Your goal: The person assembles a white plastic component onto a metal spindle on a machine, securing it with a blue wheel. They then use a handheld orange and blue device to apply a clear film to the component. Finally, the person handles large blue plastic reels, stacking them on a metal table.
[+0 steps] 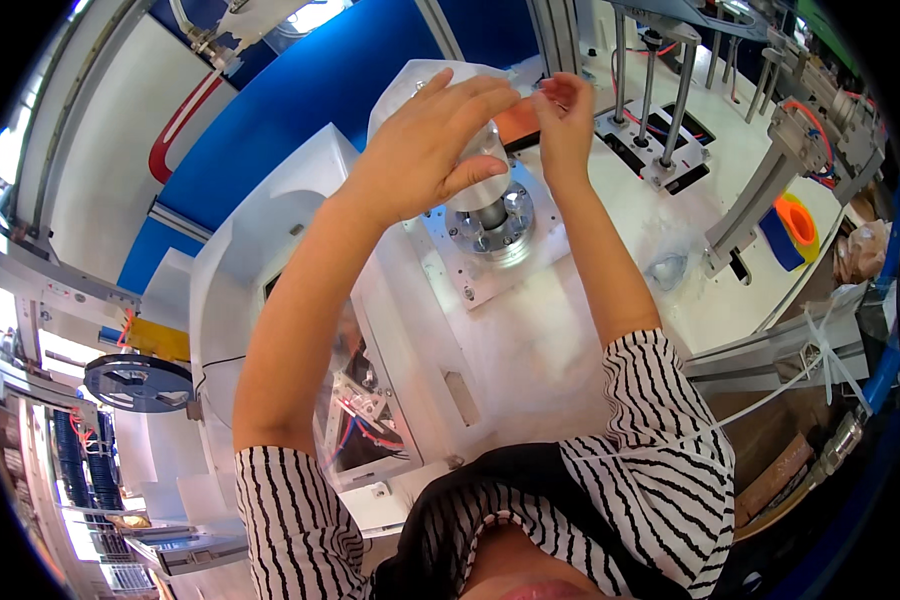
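Observation:
My left hand (430, 150) is over a pale upright cylinder (483, 192), its fingers stretched out to the right and its thumb across the cylinder's front. Whether the palm touches the cylinder is hidden. Below the cylinder sits a round metal base (493, 245) with several clear, rounded pieces in a ring, fixed on a metal plate (448, 272). Right of the cylinder, my right hand (567, 125) is raised with fingers curled and drawn together. What they hold, if anything, is too small to make out. An orange flat piece (518, 124) lies between the two hands.
Upright metal rods (650, 105) stand on a slotted plate to the right. Beyond are an angled metal bracket (755, 200) and a blue, yellow and orange ring-shaped roll (795, 230). A clear crumpled piece (668, 268) lies on the white worktop (530, 350). A black reel (138, 382) is at left.

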Available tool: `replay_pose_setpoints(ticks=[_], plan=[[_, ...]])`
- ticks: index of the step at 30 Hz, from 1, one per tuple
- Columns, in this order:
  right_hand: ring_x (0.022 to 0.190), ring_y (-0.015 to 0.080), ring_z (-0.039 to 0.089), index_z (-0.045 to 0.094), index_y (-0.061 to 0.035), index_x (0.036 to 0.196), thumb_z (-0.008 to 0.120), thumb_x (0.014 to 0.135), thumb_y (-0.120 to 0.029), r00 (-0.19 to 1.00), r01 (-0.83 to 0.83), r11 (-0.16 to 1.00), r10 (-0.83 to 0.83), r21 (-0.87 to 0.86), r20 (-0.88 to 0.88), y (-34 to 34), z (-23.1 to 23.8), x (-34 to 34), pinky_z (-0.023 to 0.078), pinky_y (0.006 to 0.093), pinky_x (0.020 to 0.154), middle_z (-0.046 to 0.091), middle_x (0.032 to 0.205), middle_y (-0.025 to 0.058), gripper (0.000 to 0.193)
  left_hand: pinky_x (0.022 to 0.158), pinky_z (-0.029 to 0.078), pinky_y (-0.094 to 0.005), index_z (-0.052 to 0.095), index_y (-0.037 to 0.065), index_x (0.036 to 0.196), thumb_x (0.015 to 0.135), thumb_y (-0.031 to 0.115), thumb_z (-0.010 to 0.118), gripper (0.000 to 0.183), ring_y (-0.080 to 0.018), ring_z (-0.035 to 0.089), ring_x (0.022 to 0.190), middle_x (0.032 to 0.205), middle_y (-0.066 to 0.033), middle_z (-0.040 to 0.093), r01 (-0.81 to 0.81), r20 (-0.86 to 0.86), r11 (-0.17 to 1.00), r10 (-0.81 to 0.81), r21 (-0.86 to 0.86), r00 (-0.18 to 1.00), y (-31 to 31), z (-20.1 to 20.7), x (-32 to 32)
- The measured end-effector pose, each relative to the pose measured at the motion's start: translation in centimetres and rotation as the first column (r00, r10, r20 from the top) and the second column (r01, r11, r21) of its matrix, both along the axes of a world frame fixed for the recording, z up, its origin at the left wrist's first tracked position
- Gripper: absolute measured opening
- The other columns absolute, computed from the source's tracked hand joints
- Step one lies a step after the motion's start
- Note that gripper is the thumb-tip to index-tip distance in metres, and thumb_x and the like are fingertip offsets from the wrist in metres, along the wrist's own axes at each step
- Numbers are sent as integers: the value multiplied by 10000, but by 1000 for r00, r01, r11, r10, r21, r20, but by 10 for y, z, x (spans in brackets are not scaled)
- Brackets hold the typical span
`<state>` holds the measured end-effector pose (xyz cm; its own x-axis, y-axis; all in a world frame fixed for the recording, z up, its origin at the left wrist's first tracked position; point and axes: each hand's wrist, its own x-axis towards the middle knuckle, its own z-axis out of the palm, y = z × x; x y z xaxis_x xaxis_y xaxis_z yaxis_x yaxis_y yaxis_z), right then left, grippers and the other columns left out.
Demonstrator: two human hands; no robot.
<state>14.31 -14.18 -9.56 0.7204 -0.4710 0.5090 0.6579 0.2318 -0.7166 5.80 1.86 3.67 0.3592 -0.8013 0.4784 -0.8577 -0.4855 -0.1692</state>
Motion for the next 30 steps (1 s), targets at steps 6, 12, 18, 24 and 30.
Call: replay_pose_setpoints(ticks=[6, 12, 18, 24, 30], plan=[[1191, 289, 476, 487, -69, 1302, 602, 887, -234, 892, 329, 857, -145, -397, 427, 5, 28, -18, 379, 393, 985, 504, 1317, 111, 461, 1108, 287, -446, 503, 87, 1274, 946, 444, 452, 488, -336, 446, 1267, 1310, -149, 523, -153, -110, 922, 121, -356, 987, 7, 4, -3], [1241, 320, 470, 550, -82, 1278, 532, 940, -310, 896, 212, 812, 61, -545, 440, 7, 39, -6, 343, 409, 1032, 571, 1280, 92, 408, 1128, 243, -416, 565, 125, 1293, 997, 533, 237, 602, -343, 401, 1317, 1332, -150, 526, -368, -362, 868, 242, -334, 900, 37, 2, 20], [1242, 305, 474, 573, -99, 1263, 478, 969, -333, 895, 311, 833, -95, -458, 435, 9, 43, -11, 361, 402, 1026, 589, 1262, 90, 387, 1148, 190, -415, 558, 136, 1317, 964, 619, 206, 694, -316, 369, 1348, 1382, -129, 496, -486, -584, 750, 166, -449, 795, 52, 6, 26], [1280, 278, 440, 607, -51, 1218, 355, 1006, -434, 930, -103, 851, 266, -514, 253, 2, 74, 16, 320, 379, 1067, 566, 1311, 88, 505, 1166, 110, -429, 591, 174, 1291, 906, 712, 103, 822, -273, 258, 1412, 1424, -124, 447, -503, -686, 829, 219, -244, 694, 61, 4, 60], [1152, 220, 502, 613, 35, 1185, 395, 942, -601, 776, -630, 591, 473, -503, -416, -4, 64, 19, 322, 312, 1035, 602, 1212, 162, 714, 1158, 124, -413, 593, 176, 1291, 904, 718, 121, 817, -272, 242, 1417, 1434, -125, 436, -538, -734, 796, 187, -276, 653, 62, -1, 66]])
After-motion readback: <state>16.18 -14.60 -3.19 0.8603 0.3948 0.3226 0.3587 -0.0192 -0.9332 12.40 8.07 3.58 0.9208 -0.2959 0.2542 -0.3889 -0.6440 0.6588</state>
